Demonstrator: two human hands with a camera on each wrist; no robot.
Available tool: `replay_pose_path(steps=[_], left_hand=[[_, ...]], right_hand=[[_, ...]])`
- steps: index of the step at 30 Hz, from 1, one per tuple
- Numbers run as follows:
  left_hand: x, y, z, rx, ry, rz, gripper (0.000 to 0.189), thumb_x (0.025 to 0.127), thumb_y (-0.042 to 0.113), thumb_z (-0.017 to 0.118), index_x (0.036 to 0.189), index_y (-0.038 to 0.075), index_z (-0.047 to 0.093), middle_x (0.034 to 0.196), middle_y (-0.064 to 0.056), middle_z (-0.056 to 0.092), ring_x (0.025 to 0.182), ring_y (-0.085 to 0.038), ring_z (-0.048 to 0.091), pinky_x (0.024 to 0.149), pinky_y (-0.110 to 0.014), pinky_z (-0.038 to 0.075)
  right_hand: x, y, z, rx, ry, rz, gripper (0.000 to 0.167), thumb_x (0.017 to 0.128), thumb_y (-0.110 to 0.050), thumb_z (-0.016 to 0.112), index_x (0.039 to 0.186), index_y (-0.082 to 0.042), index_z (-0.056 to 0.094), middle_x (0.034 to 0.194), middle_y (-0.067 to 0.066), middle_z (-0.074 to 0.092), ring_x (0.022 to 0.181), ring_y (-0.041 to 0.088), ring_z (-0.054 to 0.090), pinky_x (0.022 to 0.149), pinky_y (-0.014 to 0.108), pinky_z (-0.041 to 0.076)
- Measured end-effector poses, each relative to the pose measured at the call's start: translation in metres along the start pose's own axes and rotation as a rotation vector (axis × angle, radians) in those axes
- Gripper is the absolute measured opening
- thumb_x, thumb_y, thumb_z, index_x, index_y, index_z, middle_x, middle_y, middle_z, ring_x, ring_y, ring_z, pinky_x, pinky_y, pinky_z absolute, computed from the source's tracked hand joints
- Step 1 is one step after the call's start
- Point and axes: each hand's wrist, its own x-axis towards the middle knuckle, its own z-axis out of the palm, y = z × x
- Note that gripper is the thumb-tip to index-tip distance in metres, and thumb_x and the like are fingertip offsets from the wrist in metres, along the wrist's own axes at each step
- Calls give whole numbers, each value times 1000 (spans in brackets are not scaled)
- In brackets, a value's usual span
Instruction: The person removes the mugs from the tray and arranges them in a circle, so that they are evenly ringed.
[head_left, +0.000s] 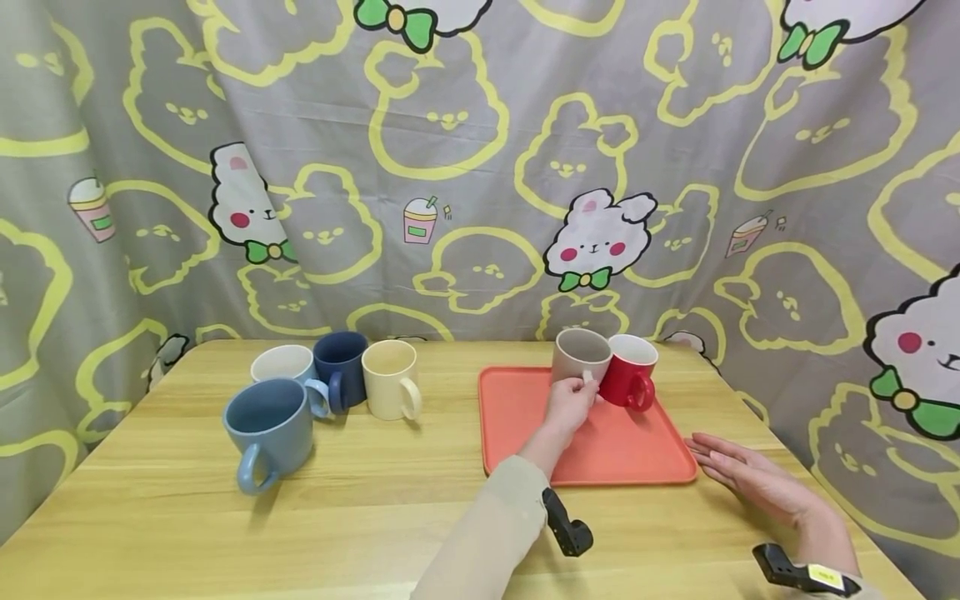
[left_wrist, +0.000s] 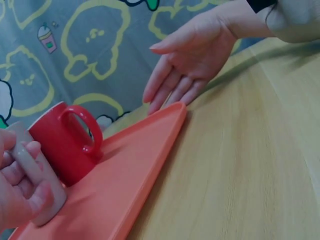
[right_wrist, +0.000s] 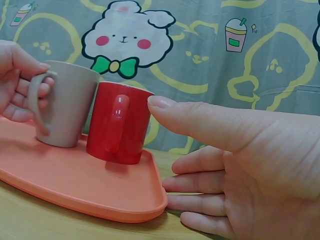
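Note:
My left hand (head_left: 570,406) grips the handle of a grey-beige mug (right_wrist: 67,102) at the back of the coral tray (head_left: 622,454). Right beside that mug stands a red mug (head_left: 628,372), upright on the tray with its handle facing the front right. In the left wrist view the grey-beige mug's lower end is close over the tray surface. My right hand (head_left: 757,479) is held at the tray's right edge, palm turned inward and fingers straight, with nothing in it. Its fingertips (right_wrist: 175,200) are right at the tray's rim.
Toward the left of the wooden table (head_left: 360,517) stand a light blue mug (head_left: 273,425), a white mug (head_left: 281,362) with a blue handle beside it, a navy mug (head_left: 341,367) and a cream mug (head_left: 390,379). A patterned curtain (head_left: 465,200) hangs behind the table.

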Motion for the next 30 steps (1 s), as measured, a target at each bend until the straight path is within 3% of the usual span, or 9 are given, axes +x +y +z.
replay_pose_path(steps=[3, 8, 13, 19, 25, 30], left_hand=[[-1, -4, -2, -7, 36, 24, 21, 91, 10, 57, 82, -7, 66, 72, -19, 65, 68, -7, 52, 61, -19, 40], [-4, -8, -10, -20, 37, 24, 22, 92, 11, 57, 85, -7, 68, 68, -10, 65, 73, -9, 58, 68, -21, 43], [-8, -5, -19, -81, 45, 33, 21, 92, 10, 56, 92, -7, 67, 74, -14, 67, 75, -16, 65, 69, -22, 46], [-18, -1, -34, -89, 70, 45, 19, 90, 8, 58, 91, -8, 69, 73, -15, 67, 73, -14, 63, 63, -20, 43], [-28, 7, -53, -34, 51, 70, 19, 90, 11, 59, 91, -6, 69, 70, -11, 66, 72, -11, 61, 63, -21, 41], [-37, 24, -66, 3, 30, 107, 19, 90, 11, 59, 90, -6, 69, 70, -12, 66, 72, -12, 61, 65, -22, 41]], right_hand=[[-2, 1, -1, -28, -2, 18, 56, 101, -3, 26, 132, 21, -15, 133, -14, 46, 124, 2, 41, 99, 19, 33], [-4, 3, -1, -61, 2, 50, 57, 101, -4, 25, 131, 20, -18, 133, -18, 45, 123, -1, 40, 99, 18, 33], [-3, 2, 0, -78, 19, 45, 58, 101, -5, 26, 132, 20, -17, 132, -17, 46, 123, -1, 41, 99, 17, 33], [-2, 2, 1, -65, 13, 40, 58, 101, -4, 26, 132, 21, -16, 133, -15, 46, 123, 1, 42, 99, 18, 33], [-2, 3, -1, -40, 11, 27, 57, 101, -3, 26, 131, 21, -16, 133, -14, 48, 123, 2, 42, 99, 19, 33], [-1, 2, -1, -53, 15, 15, 57, 101, -3, 26, 131, 22, -16, 133, -14, 48, 123, 2, 42, 99, 18, 33]])
